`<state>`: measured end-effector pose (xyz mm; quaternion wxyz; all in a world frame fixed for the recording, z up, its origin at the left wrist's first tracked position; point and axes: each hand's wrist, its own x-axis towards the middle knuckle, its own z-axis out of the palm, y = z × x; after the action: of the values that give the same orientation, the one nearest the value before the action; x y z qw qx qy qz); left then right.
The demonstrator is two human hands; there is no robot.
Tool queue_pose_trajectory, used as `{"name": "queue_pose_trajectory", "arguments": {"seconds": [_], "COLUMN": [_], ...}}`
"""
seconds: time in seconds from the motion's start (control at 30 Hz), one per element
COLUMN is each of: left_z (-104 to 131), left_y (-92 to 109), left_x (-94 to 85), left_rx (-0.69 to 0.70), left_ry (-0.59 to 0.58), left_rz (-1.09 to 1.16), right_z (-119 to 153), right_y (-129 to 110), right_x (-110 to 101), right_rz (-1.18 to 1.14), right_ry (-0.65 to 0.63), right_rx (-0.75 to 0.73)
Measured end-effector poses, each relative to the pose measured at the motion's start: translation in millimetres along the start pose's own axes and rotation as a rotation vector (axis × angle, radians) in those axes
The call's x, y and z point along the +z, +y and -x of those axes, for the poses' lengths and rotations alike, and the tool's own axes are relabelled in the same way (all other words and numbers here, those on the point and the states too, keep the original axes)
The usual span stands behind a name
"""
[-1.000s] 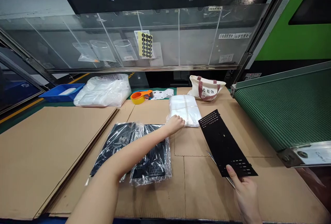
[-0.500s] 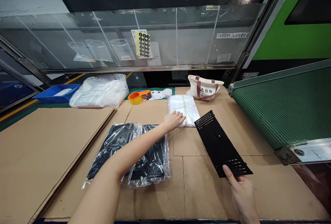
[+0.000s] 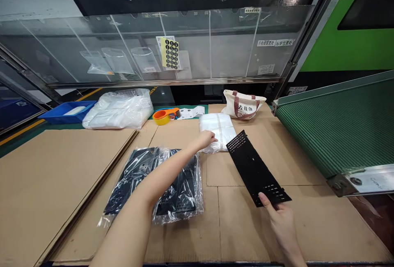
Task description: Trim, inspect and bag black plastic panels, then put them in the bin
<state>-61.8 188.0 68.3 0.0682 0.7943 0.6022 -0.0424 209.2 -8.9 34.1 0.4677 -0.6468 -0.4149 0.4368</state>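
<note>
My right hand (image 3: pixel 278 217) grips the lower end of a long black perforated panel (image 3: pixel 257 170) between thumb and fingers. The panel is held tilted above the cardboard, its far end near a stack of clear plastic bags (image 3: pixel 226 125). At the near left edge of that stack is my left hand (image 3: pixel 207 139), fingers curled closed. Whether a bag is pinched in them is hidden. Below my left forearm lie black panels in clear plastic bags (image 3: pixel 181 201), side by side and partly covered by the arm.
Flat cardboard sheets (image 3: pixel 61 164) lie at left. Along the back are a blue tray (image 3: pixel 52 113), a white plastic bundle (image 3: pixel 118 109), an orange tape dispenser (image 3: pixel 163 116) and a cloth bag (image 3: pixel 244 104). A green conveyor belt (image 3: pixel 344 127) flanks the right side.
My right hand has moved slightly left and up with the black panel. The left hand has shifted a little left, its fingers curled more tightly by the bag stack.
</note>
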Motion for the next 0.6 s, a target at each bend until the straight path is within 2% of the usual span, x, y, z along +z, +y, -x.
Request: {"name": "queue_pose_trajectory", "arguments": {"seconds": [0.17, 0.33, 0.6], "left_z": [0, 1, -1], "left_y": [-1, -4, -10], "left_x": [3.7, 5.9, 6.1], "left_rx": [0.009, 0.011, 0.000], "left_ry": [-0.019, -0.031, -0.046], "left_rz": [0.095, 0.182, 0.327], "right_z": [-6, -18, -26], "right_y": [-3, 1, -3], "right_x": [15, 27, 43], "right_rz": [-0.020, 0.075, 0.213], "right_ry": [-0.130, -0.239, -0.237], "right_rx": [-0.012, -0.096, -0.224]}}
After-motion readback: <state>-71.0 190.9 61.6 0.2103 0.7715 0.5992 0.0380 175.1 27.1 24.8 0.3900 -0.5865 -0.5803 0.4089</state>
